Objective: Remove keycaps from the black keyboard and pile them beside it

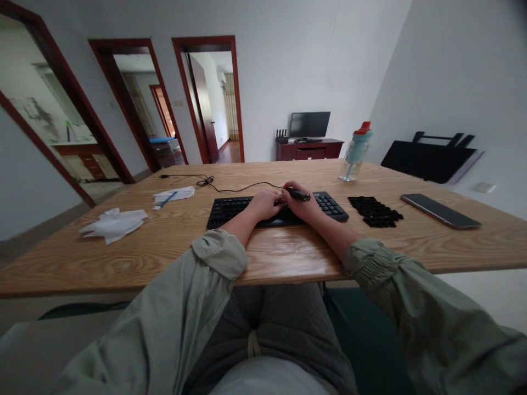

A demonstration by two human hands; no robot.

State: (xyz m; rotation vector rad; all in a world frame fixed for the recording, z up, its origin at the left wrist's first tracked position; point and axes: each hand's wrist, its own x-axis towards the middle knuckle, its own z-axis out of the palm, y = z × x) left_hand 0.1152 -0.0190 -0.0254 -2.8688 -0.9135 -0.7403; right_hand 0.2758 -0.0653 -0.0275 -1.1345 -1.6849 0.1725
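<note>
The keyboard (284, 217) lies on the wooden table (288, 257), near the front edge and right in front of the person, its long side running across. Both hands are over its middle, the fingertips close together. The right hand (303, 207) grips a black pen-like tool (298, 194), which lies across the hand with its thick end pointing to the right; its tip is hidden by the fingers. The left hand (264, 204) rests over the keys with its fingers bent toward the right hand; whether they pinch anything I cannot tell.

Behind the keyboard a thin black cable (247, 188) runs off to the left, bunched in a loop partway. Just beyond the keyboard's right end, a flat patch of small black pieces (374, 211) lies on the wood, and farther right a dark phone (440, 211) lies flat. A clear bottle (356, 151) with a red and light-blue top stands upright behind them. On the left are a crumpled white tissue (117, 224) and, farther back, a white cloth (181, 193) with a blue stick (168, 199) lying across it. Past the table, a television (309, 124) stands on a dark red cabinet (331, 147) by the wall.
</note>
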